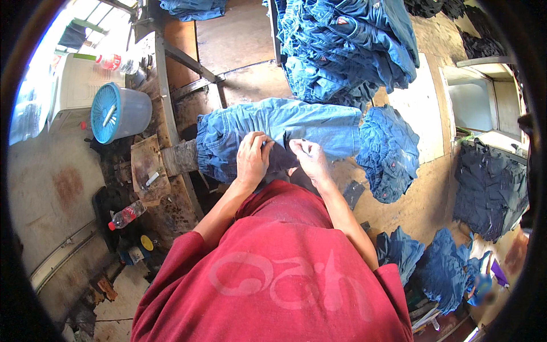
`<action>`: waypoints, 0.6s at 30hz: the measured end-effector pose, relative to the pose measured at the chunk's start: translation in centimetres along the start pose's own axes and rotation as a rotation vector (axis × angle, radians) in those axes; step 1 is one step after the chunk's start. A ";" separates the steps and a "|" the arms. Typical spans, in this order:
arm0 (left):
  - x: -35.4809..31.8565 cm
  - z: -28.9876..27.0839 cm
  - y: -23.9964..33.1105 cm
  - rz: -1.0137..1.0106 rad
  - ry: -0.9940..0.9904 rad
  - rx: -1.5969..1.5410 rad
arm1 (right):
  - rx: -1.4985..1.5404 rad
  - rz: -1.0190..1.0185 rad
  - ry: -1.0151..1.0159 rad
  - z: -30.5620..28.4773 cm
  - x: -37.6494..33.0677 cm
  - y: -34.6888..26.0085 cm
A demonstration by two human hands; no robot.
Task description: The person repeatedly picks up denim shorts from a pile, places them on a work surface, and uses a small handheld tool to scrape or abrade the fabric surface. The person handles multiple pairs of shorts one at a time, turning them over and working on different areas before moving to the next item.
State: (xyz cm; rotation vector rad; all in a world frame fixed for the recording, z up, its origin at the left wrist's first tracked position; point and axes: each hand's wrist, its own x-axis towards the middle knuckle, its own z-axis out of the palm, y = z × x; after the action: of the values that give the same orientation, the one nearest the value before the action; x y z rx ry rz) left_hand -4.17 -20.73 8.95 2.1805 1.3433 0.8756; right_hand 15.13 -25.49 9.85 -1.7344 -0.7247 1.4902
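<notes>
1. the left hand (252, 159) and right hand (307, 158) both rest on a pair of blue denim jeans (273, 134) spread across the worn wooden bench (154, 165).
2. the fingers of both hands are closed, pinching a dark fold of the cloth lying between them at the near edge.
3. beyond the fingers rises a tall stack of folded blue jeans (347, 48); to their right lies a crumpled blue denim heap (390, 151).
4. judging by these piles, many pairs look handled, this one is mid-way, and more remain.
</notes>
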 end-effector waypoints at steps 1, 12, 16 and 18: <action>-0.1 -0.1 0.2 -0.023 -0.004 0.006 | 0.108 0.146 -0.038 0.3 0.2 0.1; -0.3 -0.6 -0.1 -0.138 0.000 -0.031 | 0.467 0.310 0.135 -0.5 1.1 1.6; 0.3 -1.5 0.6 -0.202 -0.039 -0.012 | 0.465 0.212 -0.097 -1.8 0.6 1.7; 0.6 -2.1 2.1 -0.250 -0.040 -0.023 | 0.342 0.158 -0.148 -1.9 0.3 1.3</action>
State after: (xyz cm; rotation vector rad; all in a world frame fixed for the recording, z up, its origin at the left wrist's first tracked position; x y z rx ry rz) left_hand -4.17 -21.09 11.97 1.9477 1.5365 0.7443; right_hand 16.97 -26.28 8.76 -1.4600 -0.3819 1.7498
